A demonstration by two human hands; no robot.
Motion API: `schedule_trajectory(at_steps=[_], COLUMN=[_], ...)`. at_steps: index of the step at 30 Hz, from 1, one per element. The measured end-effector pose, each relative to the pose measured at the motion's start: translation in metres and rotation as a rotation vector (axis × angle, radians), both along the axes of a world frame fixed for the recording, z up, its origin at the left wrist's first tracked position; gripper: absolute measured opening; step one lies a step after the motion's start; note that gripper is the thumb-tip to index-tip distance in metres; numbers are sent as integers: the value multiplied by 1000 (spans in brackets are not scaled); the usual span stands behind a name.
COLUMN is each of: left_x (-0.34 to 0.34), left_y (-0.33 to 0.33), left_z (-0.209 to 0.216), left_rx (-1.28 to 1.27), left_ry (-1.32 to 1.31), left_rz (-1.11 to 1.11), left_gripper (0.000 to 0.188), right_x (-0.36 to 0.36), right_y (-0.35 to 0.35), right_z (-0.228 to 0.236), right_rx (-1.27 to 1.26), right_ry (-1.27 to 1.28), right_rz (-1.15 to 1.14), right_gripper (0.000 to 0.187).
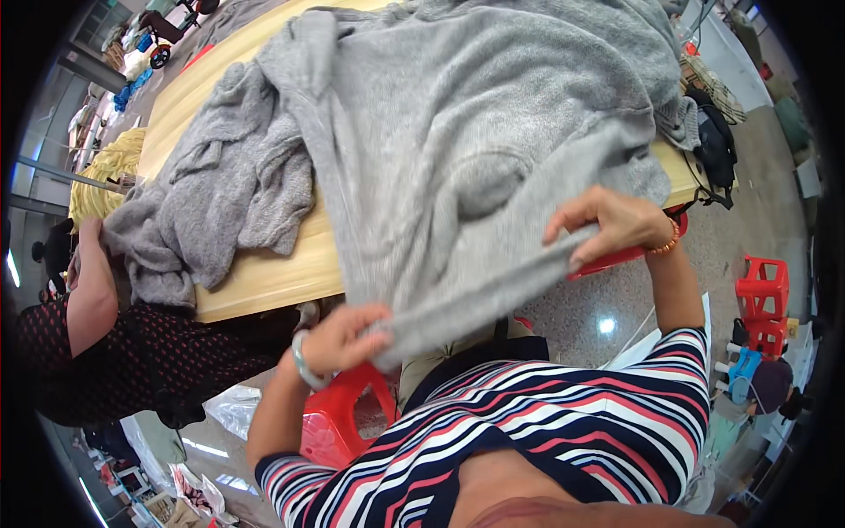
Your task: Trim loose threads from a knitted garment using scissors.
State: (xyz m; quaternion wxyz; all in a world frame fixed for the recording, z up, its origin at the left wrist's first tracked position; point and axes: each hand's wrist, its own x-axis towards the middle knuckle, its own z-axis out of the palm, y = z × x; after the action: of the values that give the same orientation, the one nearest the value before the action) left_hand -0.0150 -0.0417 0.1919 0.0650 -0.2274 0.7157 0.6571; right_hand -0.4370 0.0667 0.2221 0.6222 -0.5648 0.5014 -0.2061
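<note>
The left hand (339, 341) held one end of the edge band (484, 295) of a light grey sweater (414, 141), with the fingers bent over the cloth. The right hand (612, 227) held the same band at its other end, the thumb and the fingers being closed narrowly around it. Between both hands the band was stretched in an almost straight line, a little blurred. The sweater lay in front of the hands, spread with folds over a pale yellow wooden surface (273, 280), and its near part hung over the edge toward the person.

On the left wrist there was a pale bracelet (304, 363), and on the right wrist an orange bead bracelet (671, 239).

Beyond the left hand, to its left, a darker grey knitted cloth (207, 194) was lying in a heap. At its outer end was a hand of a co-worker (90, 233); whether it gripped the cloth, I cannot tell. Just below the left hand stood a red stool (330, 431). To the right of the right hand, a black bag (715, 145) was at the far side, and more red stools (762, 290) stood on the floor (563, 315).
</note>
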Motion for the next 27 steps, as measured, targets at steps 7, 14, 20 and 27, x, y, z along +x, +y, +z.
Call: schedule_trajectory(at_steps=[7, 14, 20, 27], left_x=[55, 41, -56, -68], left_y=[48, -28, -142, -234], left_z=[-39, -46, -37, -93], left_rx=[594, -164, -923, -1343], left_ry=[-76, -64, 112, -86], left_rz=[421, 658, 844, 723], left_gripper=[19, 15, 48, 63], right_x=[-36, -48, 2, 101], right_y=[-41, -148, -308, -463], right_z=[-9, -23, -49, -82], right_rx=[-498, -451, -962, -1436], right_ry=[761, 1062, 963, 1058], right_rz=[-107, -314, -122, 115], right_gripper=[31, 17, 45, 48])
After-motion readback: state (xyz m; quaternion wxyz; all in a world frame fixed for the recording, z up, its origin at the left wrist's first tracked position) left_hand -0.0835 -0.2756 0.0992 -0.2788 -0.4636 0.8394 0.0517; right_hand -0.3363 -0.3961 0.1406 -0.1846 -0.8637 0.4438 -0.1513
